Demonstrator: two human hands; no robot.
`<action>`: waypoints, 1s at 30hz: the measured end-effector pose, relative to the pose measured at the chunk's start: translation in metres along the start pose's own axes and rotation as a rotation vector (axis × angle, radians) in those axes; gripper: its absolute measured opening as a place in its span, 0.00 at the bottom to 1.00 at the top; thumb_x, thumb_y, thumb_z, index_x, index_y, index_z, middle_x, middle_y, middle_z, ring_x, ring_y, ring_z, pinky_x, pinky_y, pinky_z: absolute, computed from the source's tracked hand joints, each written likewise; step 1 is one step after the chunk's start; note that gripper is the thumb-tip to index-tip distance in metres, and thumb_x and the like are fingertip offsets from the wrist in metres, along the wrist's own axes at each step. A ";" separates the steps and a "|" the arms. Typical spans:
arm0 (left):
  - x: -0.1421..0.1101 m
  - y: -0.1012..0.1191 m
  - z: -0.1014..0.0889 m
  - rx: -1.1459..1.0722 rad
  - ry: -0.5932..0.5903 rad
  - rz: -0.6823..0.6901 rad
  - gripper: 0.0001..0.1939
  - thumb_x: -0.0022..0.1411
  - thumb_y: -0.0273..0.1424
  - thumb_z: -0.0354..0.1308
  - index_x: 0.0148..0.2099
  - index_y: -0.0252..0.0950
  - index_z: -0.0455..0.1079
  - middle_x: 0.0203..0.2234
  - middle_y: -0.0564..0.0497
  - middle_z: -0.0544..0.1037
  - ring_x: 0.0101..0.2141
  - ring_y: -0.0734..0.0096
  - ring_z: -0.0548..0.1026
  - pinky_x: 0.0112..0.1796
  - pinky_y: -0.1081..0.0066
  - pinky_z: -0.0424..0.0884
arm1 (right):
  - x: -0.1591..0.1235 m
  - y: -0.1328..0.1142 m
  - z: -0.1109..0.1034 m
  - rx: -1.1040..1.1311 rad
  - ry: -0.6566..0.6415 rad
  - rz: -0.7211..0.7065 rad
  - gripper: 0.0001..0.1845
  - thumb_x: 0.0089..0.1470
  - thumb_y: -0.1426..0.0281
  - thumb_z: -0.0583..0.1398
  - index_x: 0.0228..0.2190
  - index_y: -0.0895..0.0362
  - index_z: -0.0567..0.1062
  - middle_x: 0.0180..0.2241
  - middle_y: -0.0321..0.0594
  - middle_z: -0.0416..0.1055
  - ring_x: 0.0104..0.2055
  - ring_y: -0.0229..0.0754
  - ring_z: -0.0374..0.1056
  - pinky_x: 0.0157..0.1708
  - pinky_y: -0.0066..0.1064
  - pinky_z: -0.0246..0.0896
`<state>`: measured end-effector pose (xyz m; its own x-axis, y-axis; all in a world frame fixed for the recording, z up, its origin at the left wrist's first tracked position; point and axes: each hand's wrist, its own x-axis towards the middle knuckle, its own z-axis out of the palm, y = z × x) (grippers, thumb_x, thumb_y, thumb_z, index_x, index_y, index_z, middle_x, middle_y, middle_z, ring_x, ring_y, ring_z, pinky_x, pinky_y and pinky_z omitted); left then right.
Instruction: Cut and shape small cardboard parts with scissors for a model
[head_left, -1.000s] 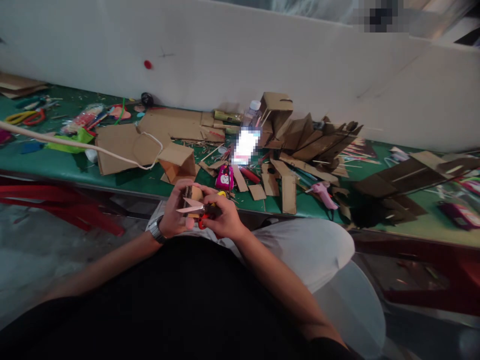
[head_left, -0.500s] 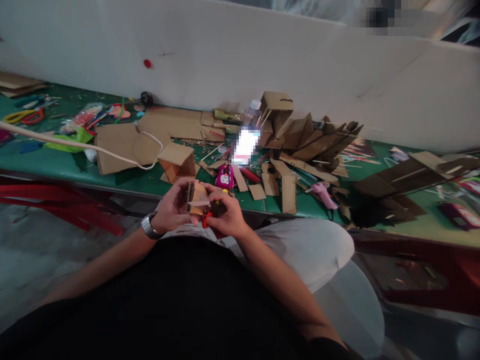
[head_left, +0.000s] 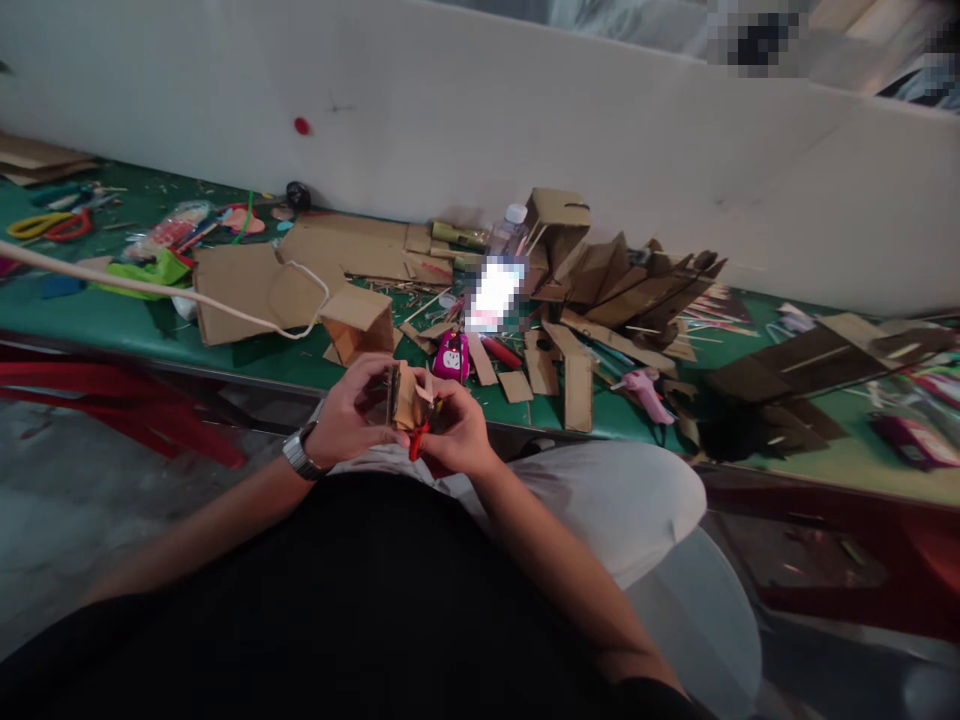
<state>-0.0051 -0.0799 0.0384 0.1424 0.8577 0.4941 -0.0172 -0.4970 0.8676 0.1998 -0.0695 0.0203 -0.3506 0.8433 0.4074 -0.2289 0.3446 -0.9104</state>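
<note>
Because the worktop (head_left: 150,318) is strewn with offcuts and tools, anything laid down there could be lost among the scraps. Near its front edge, just beyond the left hand (head_left: 349,410), a folded cardboard box (head_left: 356,310) is stood; it could be toppled by a careless forward reach. Over the lap, the small cardboard piece (head_left: 406,395) is held by that hand, fingers curled above, thumb below. No backing is given by the worktop, so buckling could be caused by too hard a squeeze. By the right hand (head_left: 461,430), closed about the handles, the scissors (head_left: 418,441) are gripped against the piece; how far the blades are parted cannot be told. Should the blades be skidded off the card, an edge could be torn, or the nearby left fingertips nicked.
</note>
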 end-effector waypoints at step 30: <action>0.004 0.004 -0.005 0.093 -0.080 0.123 0.42 0.44 0.39 0.83 0.60 0.41 0.72 0.53 0.43 0.73 0.50 0.55 0.77 0.47 0.60 0.79 | 0.002 -0.005 -0.006 -0.079 -0.122 -0.170 0.22 0.50 0.67 0.76 0.42 0.52 0.73 0.63 0.56 0.72 0.69 0.58 0.67 0.65 0.49 0.62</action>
<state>-0.0100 -0.0777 0.0444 0.2237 0.7779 0.5873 0.0520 -0.6112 0.7897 0.2054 -0.0672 0.0253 -0.4216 0.7155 0.5570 -0.2243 0.5129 -0.8287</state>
